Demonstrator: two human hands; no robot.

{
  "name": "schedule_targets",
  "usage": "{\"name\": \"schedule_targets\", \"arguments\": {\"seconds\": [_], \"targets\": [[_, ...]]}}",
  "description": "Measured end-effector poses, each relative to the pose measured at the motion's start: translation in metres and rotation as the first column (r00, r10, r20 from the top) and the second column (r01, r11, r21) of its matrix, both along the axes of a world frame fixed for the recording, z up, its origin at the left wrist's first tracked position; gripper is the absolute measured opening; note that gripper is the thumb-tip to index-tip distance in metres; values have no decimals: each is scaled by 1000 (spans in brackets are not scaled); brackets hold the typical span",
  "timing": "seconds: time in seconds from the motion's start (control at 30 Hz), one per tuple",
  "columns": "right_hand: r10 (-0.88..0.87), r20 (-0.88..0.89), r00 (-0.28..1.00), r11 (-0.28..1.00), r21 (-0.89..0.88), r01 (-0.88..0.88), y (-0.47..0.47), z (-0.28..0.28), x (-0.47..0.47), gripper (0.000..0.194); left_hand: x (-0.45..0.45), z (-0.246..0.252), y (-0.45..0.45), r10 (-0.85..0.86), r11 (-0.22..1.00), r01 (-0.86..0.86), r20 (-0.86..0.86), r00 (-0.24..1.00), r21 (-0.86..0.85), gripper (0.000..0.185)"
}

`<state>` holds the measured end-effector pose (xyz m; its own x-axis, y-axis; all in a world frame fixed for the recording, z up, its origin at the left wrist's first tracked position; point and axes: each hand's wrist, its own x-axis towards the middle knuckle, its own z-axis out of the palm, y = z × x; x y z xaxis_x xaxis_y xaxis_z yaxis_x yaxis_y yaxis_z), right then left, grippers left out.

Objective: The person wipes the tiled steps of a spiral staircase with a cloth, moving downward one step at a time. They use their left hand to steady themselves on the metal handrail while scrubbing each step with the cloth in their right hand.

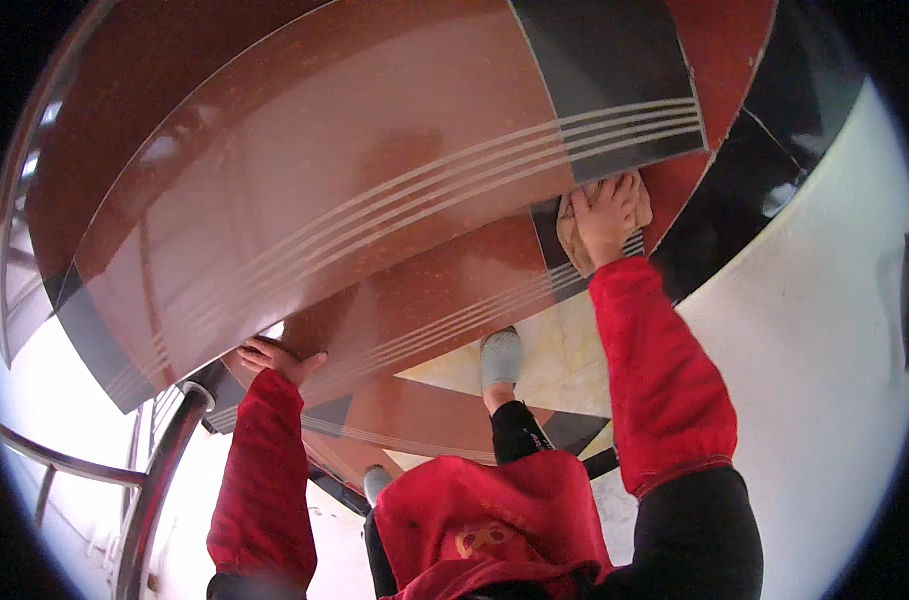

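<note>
My right hand [607, 211] presses a tan cloth [569, 238] onto the right end of a polished stone stair step [454, 262], close under the overhanging edge of the step above. Its fingers are spread over the cloth. The upper step [334, 142] is reddish brown with a black block at each end and pale stripes along its front. At the left, my left hand [280, 360] lies by the front edge of that upper step, thumb apart from the fingers, holding nothing that I can see. Whether its palm bears on the stone is hidden.
A metal handrail [166, 465] with bars runs down the left side. On the right, a black stone skirting [713, 195] meets a white wall [792, 315]. My foot in a grey shoe [501, 358] is on a lower step with yellowish stone [563, 345].
</note>
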<state>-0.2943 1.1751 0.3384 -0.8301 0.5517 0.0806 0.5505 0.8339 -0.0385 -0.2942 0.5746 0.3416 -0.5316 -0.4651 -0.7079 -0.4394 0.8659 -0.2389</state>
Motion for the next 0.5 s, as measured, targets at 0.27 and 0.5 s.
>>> {"name": "schedule_targets", "arguments": {"seconds": [0.27, 0.5], "targets": [[384, 105, 917, 911, -206, -358, -225, 41, 25, 61, 2, 9, 10, 15, 999, -15, -10, 1000, 33, 173], [907, -84, 413, 343, -424, -838, -297, 30, 35, 73, 18, 0, 13, 77, 992, -63, -130, 989, 106, 170]]}}
